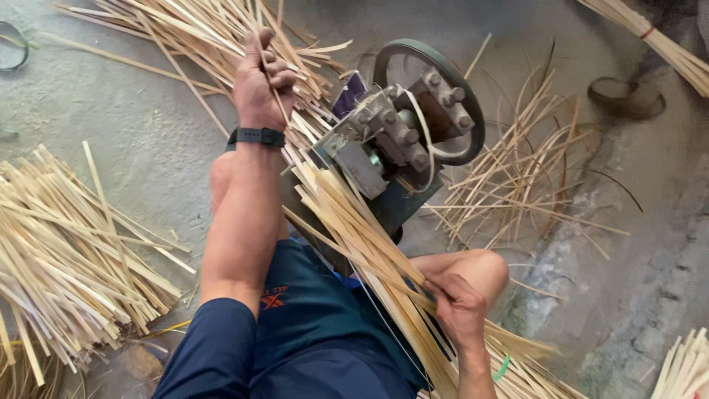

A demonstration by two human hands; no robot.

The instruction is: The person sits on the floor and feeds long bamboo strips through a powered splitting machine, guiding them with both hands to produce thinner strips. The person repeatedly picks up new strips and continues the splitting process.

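Observation:
A small metal machine (391, 140) with bolted blocks and a dark round wheel (443, 81) stands on the concrete floor in front of my knees. My left hand (260, 81), with a black band on the wrist, is stretched out past the machine and closed on thin bamboo strips (221, 37) coming out of its far side. My right hand (458, 307) rests by my right knee and grips a slanting bundle of bamboo strips (362, 236) that leads up into the machine's near side.
A big heap of bamboo strips (66, 258) lies at the left. Thin loose slivers (517, 177) are scattered right of the machine. More strip bundles show at the top right (665, 44) and bottom right (687, 369). A dark ring (624, 96) lies near the top right.

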